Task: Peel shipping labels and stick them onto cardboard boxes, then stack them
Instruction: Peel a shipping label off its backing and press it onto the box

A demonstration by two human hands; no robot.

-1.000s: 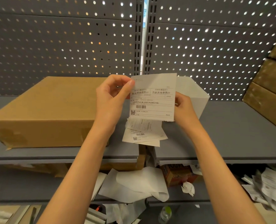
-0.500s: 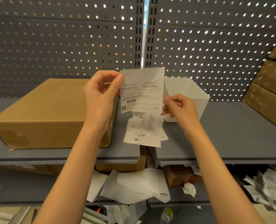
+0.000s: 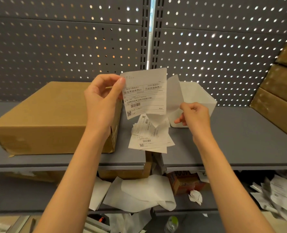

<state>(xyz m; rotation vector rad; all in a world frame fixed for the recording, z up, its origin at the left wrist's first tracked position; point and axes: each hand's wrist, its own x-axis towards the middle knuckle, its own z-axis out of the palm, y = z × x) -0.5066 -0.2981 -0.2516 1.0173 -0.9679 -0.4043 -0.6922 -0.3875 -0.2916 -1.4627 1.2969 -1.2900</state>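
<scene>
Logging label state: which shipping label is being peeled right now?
The label pinched by the left hand; the right hand pulls its backing away. The other labels lie loose on the shelf.

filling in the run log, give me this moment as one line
step: peeling | left hand: pinches shipping label | right hand: pulls backing paper away | cardboard box: on shelf, unlabeled on visible faces

Brown, white and grey shelf scene

The cardboard box [image 3: 52, 118] is plain tan-brown; the shipping label [image 3: 145, 95] is white with black print, ruled lines, a barcode and a QR code; its backing paper [image 3: 173, 96] is translucent white. The bin [image 3: 198, 98] is white, the shelf [image 3: 231, 140] matte grey, the pegboard [image 3: 55, 47] dark grey, dotted with bright holes.
</scene>
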